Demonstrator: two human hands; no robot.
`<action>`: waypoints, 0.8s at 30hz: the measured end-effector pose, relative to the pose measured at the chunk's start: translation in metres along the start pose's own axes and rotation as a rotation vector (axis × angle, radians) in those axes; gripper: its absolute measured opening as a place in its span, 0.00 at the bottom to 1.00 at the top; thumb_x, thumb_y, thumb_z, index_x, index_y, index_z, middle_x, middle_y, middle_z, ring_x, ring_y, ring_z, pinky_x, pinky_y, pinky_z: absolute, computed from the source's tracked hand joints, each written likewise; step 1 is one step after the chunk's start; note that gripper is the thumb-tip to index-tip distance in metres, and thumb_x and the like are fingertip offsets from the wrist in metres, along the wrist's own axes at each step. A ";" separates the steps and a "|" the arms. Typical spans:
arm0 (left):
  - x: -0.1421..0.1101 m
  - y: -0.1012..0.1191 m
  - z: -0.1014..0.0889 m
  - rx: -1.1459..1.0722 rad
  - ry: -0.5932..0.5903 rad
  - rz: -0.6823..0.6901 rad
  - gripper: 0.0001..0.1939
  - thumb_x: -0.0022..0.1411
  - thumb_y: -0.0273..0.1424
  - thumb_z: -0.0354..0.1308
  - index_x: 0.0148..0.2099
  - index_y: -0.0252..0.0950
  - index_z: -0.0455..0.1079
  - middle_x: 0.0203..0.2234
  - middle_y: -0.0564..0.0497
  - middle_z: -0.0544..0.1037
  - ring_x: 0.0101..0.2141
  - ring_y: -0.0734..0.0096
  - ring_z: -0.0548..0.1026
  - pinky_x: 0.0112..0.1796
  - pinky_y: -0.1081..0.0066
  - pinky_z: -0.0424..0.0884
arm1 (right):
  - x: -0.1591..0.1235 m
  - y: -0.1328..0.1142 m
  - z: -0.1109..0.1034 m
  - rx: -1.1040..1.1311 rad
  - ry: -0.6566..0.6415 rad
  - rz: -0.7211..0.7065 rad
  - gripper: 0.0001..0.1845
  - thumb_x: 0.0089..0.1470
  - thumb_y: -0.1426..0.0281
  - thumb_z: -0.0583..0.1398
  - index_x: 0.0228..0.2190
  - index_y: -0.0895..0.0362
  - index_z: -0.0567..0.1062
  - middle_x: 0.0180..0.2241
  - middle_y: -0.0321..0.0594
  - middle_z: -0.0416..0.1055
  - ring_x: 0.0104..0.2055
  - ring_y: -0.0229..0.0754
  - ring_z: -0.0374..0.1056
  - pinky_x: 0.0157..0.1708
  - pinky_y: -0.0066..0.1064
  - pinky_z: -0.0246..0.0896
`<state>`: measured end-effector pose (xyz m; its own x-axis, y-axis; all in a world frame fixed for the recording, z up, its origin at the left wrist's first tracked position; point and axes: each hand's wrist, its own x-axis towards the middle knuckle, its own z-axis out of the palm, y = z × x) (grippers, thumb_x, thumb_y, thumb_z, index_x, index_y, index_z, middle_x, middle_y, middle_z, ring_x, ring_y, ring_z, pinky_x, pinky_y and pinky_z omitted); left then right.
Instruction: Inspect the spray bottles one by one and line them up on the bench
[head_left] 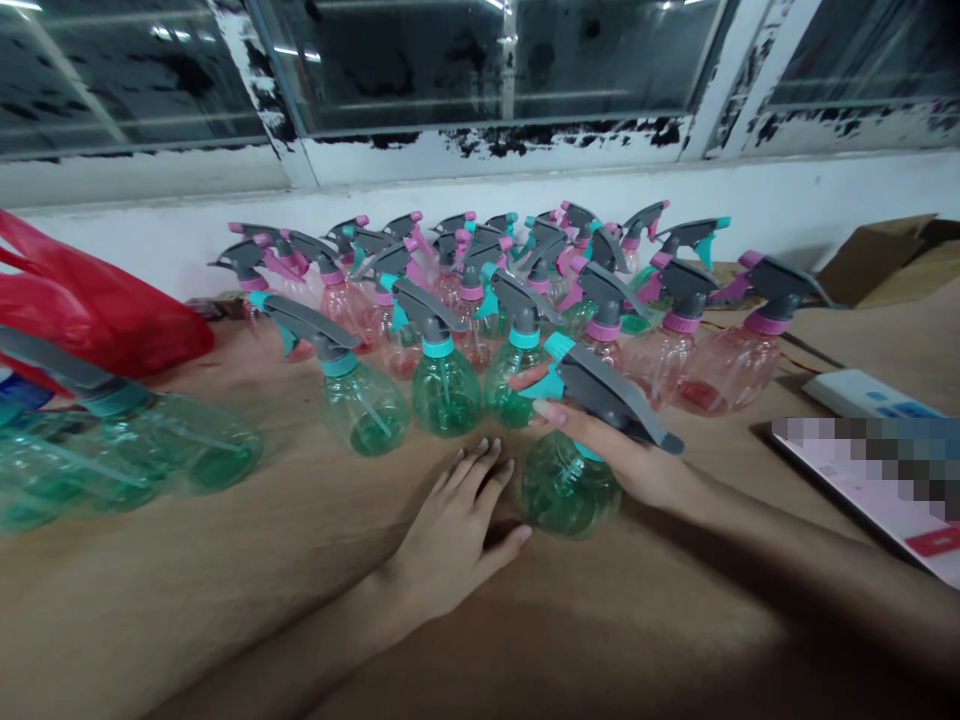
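At the near middle of the table [300,580], just right of the left hand, stands a green spray bottle [570,490], its grey nozzle pointing far left. The right hand [634,455] has its fingers curled around the neck under the nozzle, closed on it as far as can be seen; whether the base rests on the wood cannot be told. The left hand [457,535] holds nothing: palm down, fingers loosely spread, thumb toward the base of the bottle, on or just over the table.

The step in hand looks like placing or lifting this one bottle; which of the two cannot be told. Either calls for a steady grip on the neck and a nearly upright body, as the nozzle makes it top-heavy.

Just beyond stands a front row of green bottles [446,400], with pink bottles [735,375] to the right and more behind, up toward the wall [150,200]. Room is tight there, and nozzles could knock. More green bottles [221,440] bound the left side, a red bag [112,320] beyond them. To the right, a screen [840,475] and a white box [862,395] limit sideways travel. The widest room lies near left.
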<state>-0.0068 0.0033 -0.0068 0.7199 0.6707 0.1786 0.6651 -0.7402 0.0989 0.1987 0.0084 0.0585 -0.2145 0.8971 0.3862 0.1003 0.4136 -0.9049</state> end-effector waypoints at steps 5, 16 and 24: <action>0.000 0.000 0.000 -0.006 -0.002 -0.004 0.31 0.67 0.45 0.51 0.63 0.29 0.58 0.62 0.37 0.58 0.62 0.52 0.55 0.58 0.53 0.55 | -0.001 0.000 -0.001 -0.019 0.007 -0.020 0.11 0.58 0.64 0.59 0.44 0.48 0.71 0.46 0.36 0.72 0.51 0.46 0.68 0.56 0.43 0.59; 0.000 0.000 -0.001 0.008 -0.005 -0.003 0.31 0.67 0.45 0.52 0.63 0.29 0.57 0.63 0.38 0.57 0.62 0.53 0.55 0.58 0.53 0.56 | 0.000 -0.003 -0.001 -0.029 0.024 -0.055 0.10 0.56 0.65 0.60 0.42 0.48 0.72 0.45 0.36 0.73 0.50 0.46 0.68 0.55 0.43 0.60; 0.000 0.001 -0.002 -0.005 -0.011 -0.006 0.31 0.67 0.45 0.52 0.63 0.29 0.58 0.62 0.38 0.59 0.62 0.52 0.55 0.58 0.53 0.56 | 0.000 -0.002 0.000 -0.019 0.024 -0.051 0.10 0.57 0.65 0.60 0.42 0.49 0.72 0.45 0.36 0.73 0.51 0.45 0.68 0.56 0.42 0.60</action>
<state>-0.0066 0.0030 -0.0052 0.7183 0.6753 0.1672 0.6682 -0.7366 0.1044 0.1990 0.0074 0.0605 -0.1961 0.8781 0.4364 0.1087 0.4617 -0.8803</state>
